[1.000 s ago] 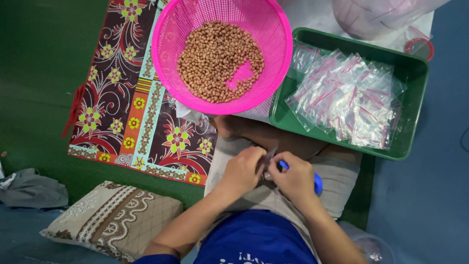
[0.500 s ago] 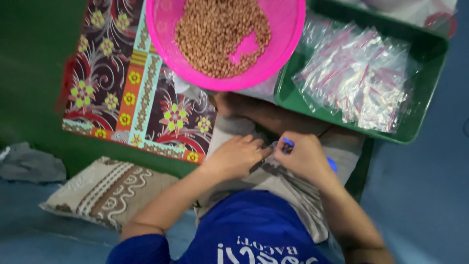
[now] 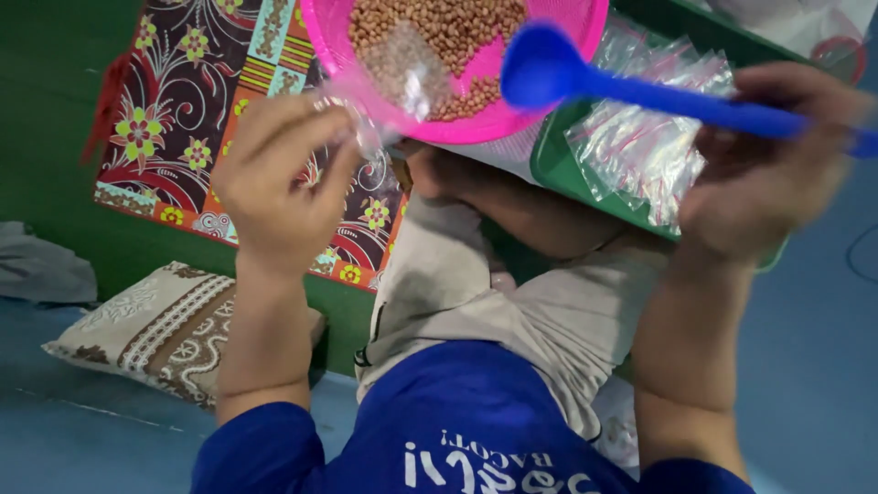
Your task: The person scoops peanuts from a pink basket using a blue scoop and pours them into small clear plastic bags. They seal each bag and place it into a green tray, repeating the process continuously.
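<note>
My left hand (image 3: 279,178) is raised and grips a small clear plastic bag (image 3: 402,78), which hangs open in front of the pink bowl (image 3: 549,101). The bowl holds many brown peanuts (image 3: 457,27). My right hand (image 3: 768,160) is lifted too and holds a blue plastic spoon (image 3: 585,78) by its handle, with the spoon's head over the bowl beside the bag. The spoon looks empty from here. My bent knees in beige trousers (image 3: 512,302) lie below both hands.
A green tray (image 3: 549,165) to the right of the bowl holds a pile of clear zip bags (image 3: 640,137). A patterned floral mat (image 3: 201,110) lies on the left, and a brown patterned cushion (image 3: 165,329) rests on the blue floor at lower left.
Both hands have risen from my lap toward the bowl. The left hand now holds the clear bag up, and the right hand has swung the blue spoon out over the peanuts.
</note>
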